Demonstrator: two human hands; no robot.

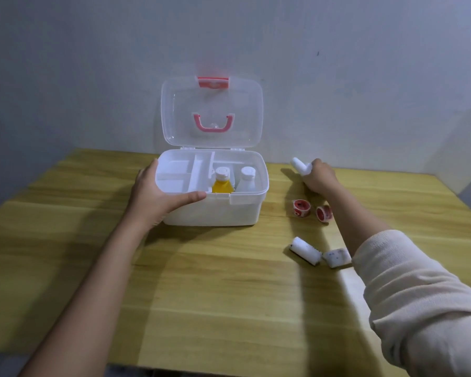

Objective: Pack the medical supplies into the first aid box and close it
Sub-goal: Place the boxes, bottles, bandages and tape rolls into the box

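Left grip (158, 195) spread wide against the front left corner of the first aid box (215, 210), thumb laid along the front rim, fingers up the left wall, clasping nothing. Right grip (320, 176) at right of centre, clenched round a white bottle (299, 165) whose neck pokes out toward the upper left, resting low on the bench (229, 281).

Box at centre frame, white, clear lid (212, 112) swung upright against the grey wall (93, 63), pink handle (213, 123) and pink latch (213, 82) on the lid. Inside, left part: a white divided tray (180, 175). Inside, right part: a yellow bottle (222, 183) with white cap, upright, and just beside it a white bottle with cap (246, 180), also upright.

Right of the box, on the wood: two red-and-white tape rolls (301, 208) (323, 213), near each other, partly under the right forearm. Lower down, right of centre: two white speckled bandage rolls (305, 251) (337, 257), lying on their sides, ends nearly touching. Cream sleeve (419, 295) pushed up the right arm at lower right.
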